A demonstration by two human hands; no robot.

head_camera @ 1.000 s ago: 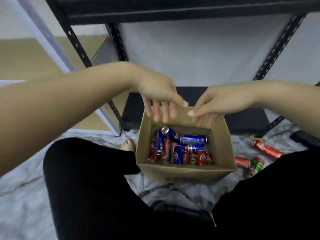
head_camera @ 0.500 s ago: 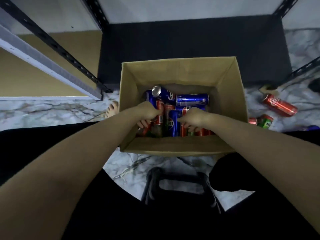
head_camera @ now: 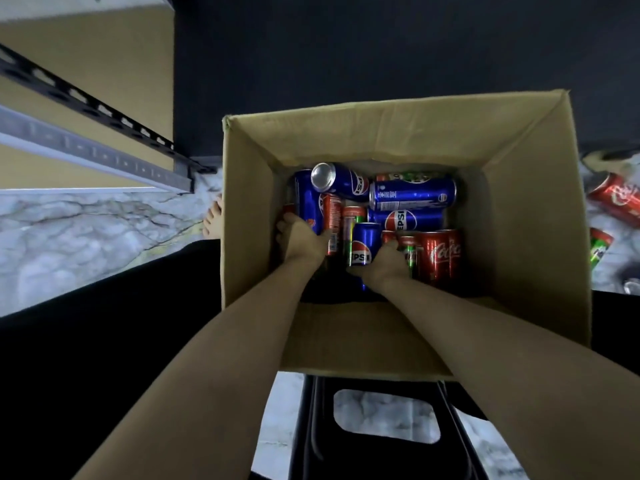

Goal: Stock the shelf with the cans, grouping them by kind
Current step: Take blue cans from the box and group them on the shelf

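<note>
An open cardboard box (head_camera: 519, 237) on the floor holds a jumble of cans. Several blue Pepsi cans (head_camera: 412, 195) lie toward its back. Red Coca-Cola cans (head_camera: 438, 258) stand at the front right, with a green can (head_camera: 410, 256) wedged beside them. My left hand (head_camera: 304, 240) reaches down at the left side of the pile, fingers and thumb curled round the near end of a lying blue Pepsi can (head_camera: 306, 202). My right hand (head_camera: 384, 263) is wrapped round an upright blue Pepsi can (head_camera: 360, 245) at the middle front. Both sets of fingertips are partly hidden among the cans.
The black bottom shelf board (head_camera: 346, 46) lies just beyond the box. A perforated black shelf bar (head_camera: 86, 102) crosses at the left. Loose on the marble floor (head_camera: 86, 237) at the right are a red can (head_camera: 620, 199) and a green can (head_camera: 599, 251). A black stool (head_camera: 381, 455) sits under me.
My view has tipped down over the box. Both hands dropped from the box's far rim into the cans and closed round blue cans.
</note>
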